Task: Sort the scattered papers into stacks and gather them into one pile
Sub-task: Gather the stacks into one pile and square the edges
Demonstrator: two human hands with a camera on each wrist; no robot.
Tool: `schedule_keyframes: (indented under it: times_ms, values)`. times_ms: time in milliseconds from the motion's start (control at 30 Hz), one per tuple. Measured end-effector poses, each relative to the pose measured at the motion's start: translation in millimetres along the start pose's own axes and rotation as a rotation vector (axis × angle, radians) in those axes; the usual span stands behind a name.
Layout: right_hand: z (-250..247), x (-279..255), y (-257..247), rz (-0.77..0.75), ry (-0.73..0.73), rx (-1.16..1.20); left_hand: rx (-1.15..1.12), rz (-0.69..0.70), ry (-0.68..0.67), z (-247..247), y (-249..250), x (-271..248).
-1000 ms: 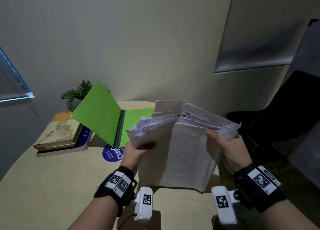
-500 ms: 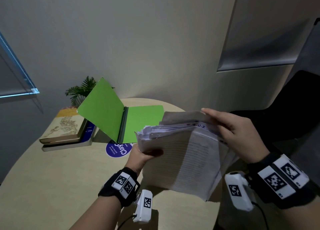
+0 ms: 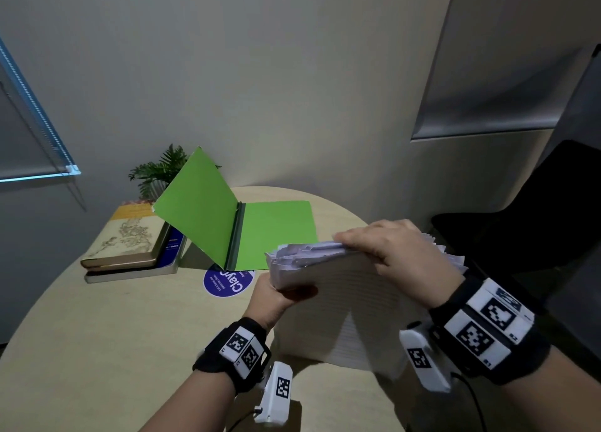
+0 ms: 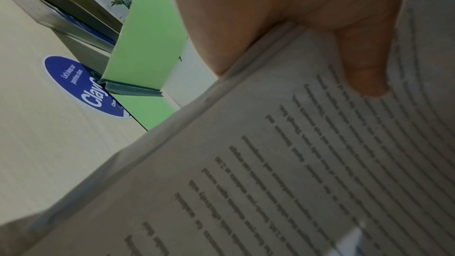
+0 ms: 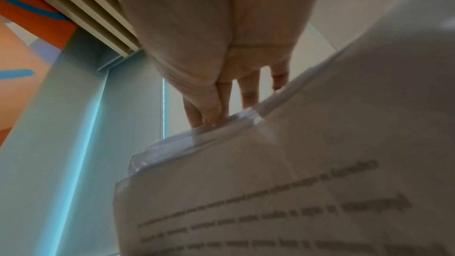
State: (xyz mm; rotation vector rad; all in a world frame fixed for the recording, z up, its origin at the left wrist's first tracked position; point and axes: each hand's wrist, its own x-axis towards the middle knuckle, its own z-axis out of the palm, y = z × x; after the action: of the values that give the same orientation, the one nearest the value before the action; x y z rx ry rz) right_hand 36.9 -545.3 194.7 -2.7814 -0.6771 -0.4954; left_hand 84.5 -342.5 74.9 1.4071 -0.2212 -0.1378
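A thick stack of printed white papers (image 3: 351, 308) stands on edge on the round table, its upper edges uneven. My left hand (image 3: 276, 296) grips the stack's left side, thumb (image 4: 364, 77) pressed on the front page (image 4: 295, 163). My right hand (image 3: 387, 246) lies flat on the stack's top edge with straight fingers (image 5: 248, 94) pressing down on the sheets (image 5: 270, 182). The lower right of the stack is hidden behind my right wrist.
An open green folder (image 3: 234, 223) stands behind the stack, one cover raised. Two books (image 3: 130, 243) lie stacked at the left beside a small potted plant (image 3: 156, 174). A blue round sticker (image 3: 227, 283) is on the beige table (image 3: 97, 350). A dark chair (image 3: 520, 223) is at right.
My right hand left the stack's right side, rose over it and came down flat on the top edge. The left hand kept its grip.
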Motion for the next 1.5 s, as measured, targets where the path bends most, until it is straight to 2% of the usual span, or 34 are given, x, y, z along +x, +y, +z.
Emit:
schedule_keyframes:
  times_ms: [100,233,300,467,533,600,667,733,833,900,967,1100,1200,1300,1400,1500]
  values:
    - [6,4,-10,-0.063,0.051,-0.171,-0.013,0.001,0.021,3,1,0]
    - [28,6,-19,-0.103,-0.095,-0.219,-0.030,0.017,0.060,9,1,2]
    - [22,4,-10,-0.014,-0.112,-0.182,-0.050,-0.001,0.063,8,1,3]
    - [-10,-23,41,0.369,-0.085,-0.111,-0.061,-0.028,0.021,2,0,2]
    - [-11,-38,59,0.498,0.005,0.167,-0.071,-0.031,0.033,0,-1,1]
    - [8,-51,73,0.627,0.126,0.720,-0.073,-0.028,0.072,-2,-5,1]
    - [44,-61,79,0.765,0.139,1.169,-0.087,-0.053,0.120,-4,-11,2]
    - [82,-67,73,0.900,0.095,1.298,-0.106,-0.101,0.160,-5,-19,2]
    - [111,-62,58,0.994,0.255,1.348,-0.101,-0.111,0.226,-1,-28,4]
    - [111,-52,52,1.000,0.372,1.369,-0.117,-0.056,0.275,4,-22,6]
    - [99,-42,45,0.987,0.420,1.323,-0.166,0.008,0.297,7,-10,9]
    - [84,-36,42,0.916,0.479,1.254,-0.172,0.095,0.233,2,2,11]
    - [77,-36,46,0.756,0.539,1.147,-0.114,0.069,0.210,-7,-5,13]
    - [63,-30,43,0.632,0.609,1.159,-0.076,0.054,0.192,-12,-9,17]
    - [56,-19,41,0.592,0.693,1.136,-0.071,0.063,0.195,-13,-9,19]
    - [55,-9,46,0.601,0.680,1.080,-0.081,0.067,0.186,-11,-7,19]
